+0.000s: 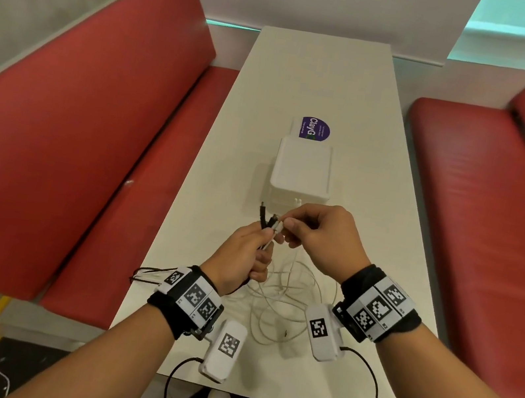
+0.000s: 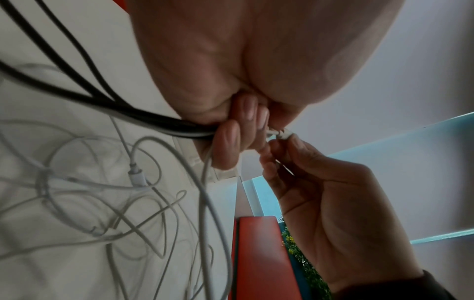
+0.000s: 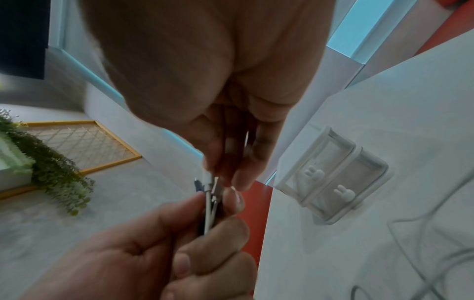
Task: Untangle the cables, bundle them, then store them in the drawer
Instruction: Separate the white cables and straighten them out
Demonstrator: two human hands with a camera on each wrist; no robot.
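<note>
While the right hand [image 1: 323, 240] pinches a white plug end [image 1: 279, 227] btwn thumb and forefinger, the left hand [image 1: 240, 261] has its fingers curled round a gathered bunch of cable ends, black cables [image 1: 263, 216] and white together, plugs sticking up past the fist. Both hands are held just above the table [image 1: 372, 217]. Below them the white cables [image 1: 287, 293] lie in loose crossing loops, w/ black ones trailing off the table's left edge. Step in hand, prob.: collecting ends, i.e. still untangling; bundling not yet begun. Next move calls for pulling each length free of the loops w/o tightening a knot. The drawer box [image 1: 301, 174] sits just beyond the hands, drawers closed.
</note>
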